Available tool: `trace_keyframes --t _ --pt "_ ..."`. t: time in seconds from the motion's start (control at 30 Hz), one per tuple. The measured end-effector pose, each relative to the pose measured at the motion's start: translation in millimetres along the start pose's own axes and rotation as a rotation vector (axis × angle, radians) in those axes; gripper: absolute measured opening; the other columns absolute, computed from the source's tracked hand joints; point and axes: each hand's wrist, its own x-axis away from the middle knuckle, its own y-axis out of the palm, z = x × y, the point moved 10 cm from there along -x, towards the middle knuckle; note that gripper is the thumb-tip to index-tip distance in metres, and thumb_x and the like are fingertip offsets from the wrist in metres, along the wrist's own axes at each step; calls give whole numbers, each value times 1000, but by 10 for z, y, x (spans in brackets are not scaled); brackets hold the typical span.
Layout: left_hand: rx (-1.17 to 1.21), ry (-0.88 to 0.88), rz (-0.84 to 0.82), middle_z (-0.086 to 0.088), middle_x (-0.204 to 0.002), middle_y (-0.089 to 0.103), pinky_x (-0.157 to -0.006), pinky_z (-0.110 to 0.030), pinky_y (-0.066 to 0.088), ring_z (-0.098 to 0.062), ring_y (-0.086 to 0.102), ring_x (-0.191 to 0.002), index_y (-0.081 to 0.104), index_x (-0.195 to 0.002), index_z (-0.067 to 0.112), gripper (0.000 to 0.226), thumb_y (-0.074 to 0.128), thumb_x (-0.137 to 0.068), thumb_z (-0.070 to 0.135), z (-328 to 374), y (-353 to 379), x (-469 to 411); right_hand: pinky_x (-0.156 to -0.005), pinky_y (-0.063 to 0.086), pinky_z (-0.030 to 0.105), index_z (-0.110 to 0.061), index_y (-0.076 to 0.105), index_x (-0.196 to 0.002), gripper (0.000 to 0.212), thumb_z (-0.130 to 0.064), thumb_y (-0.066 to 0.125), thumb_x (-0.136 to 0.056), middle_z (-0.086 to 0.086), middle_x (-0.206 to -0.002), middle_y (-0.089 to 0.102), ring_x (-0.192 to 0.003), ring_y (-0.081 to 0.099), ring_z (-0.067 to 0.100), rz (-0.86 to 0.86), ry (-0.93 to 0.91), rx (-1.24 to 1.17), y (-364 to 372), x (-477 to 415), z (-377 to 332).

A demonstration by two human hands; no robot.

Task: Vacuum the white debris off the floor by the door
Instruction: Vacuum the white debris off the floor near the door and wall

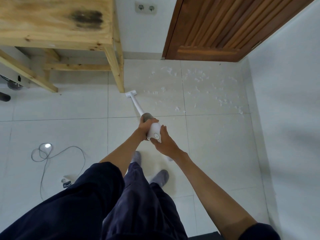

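I hold a white stick vacuum [154,129] in front of me. My left hand [146,126] grips its body just below the grey dust cup. My right hand [163,142] holds the rear of the body, its thumb beside the power button. The white tube slants down to the floor head [131,94], which rests on the tiles beside the wooden table leg. White debris [195,84] lies scattered over the tiles in front of the brown wooden door [218,28], to the right of the floor head.
A pale wooden table [57,23] stands at the left, its leg [119,75] close to the floor head. A double wall socket [146,8] sits above. A grey cable [45,156] coils on the floor at the left. A white wall [285,101] bounds the right side.
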Motion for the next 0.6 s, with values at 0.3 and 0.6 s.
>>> trace_keyframes --t 0.3,0.6 --pt "0 -15 -8 -13 -118 66 -66 -46 60 -37 70 -99 39 -133 43 75 81 -73 29 69 -8 88 -113 32 41 -13 -6 -155 65 -26 32 -104 8 -164 6 -143 30 33 32 -16 -43 -120 -34 -169" --pt "65 -42 -27 -14 -123 66 -81 -58 57 -38 70 -104 39 -133 50 83 82 -65 32 -27 67 7 -111 37 42 -12 4 -155 68 -19 44 -101 10 -163 12 -143 29 32 51 -14 15 -226 -65 -278"
